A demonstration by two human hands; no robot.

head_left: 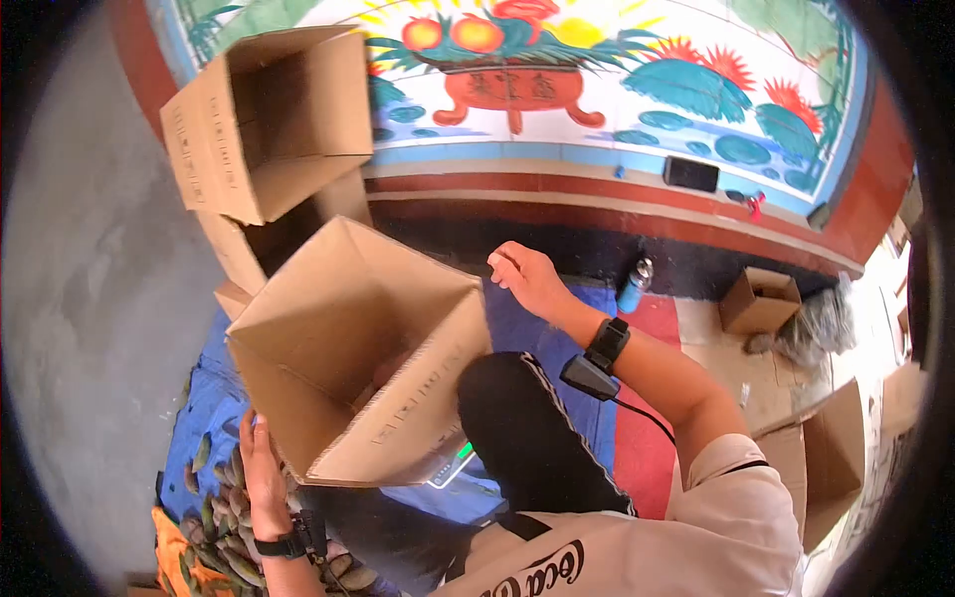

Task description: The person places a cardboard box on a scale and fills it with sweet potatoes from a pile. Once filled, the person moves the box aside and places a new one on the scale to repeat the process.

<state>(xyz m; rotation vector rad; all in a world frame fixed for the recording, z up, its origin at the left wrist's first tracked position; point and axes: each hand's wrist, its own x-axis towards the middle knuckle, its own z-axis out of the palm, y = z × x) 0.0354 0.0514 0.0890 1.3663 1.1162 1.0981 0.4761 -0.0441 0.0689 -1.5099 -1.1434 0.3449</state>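
Note:
An open brown cardboard box [348,328] lies tilted over my knee, its mouth toward me. My left hand [261,468] presses flat against the box's lower left outer wall. My right hand [525,279] is raised beside the box's upper right corner, fingers curled, holding nothing; whether it touches the box I cannot tell. A black band [607,343] with a cable sits on my right wrist. Under the box a scale [450,466] partly shows.
Two more open cardboard boxes [264,119] are stacked at the back left. Green bananas [224,537] lie on a blue tarp [204,398] by my left hand. A painted wall, a blue bottle [633,287], and other boxes [758,298] stand right.

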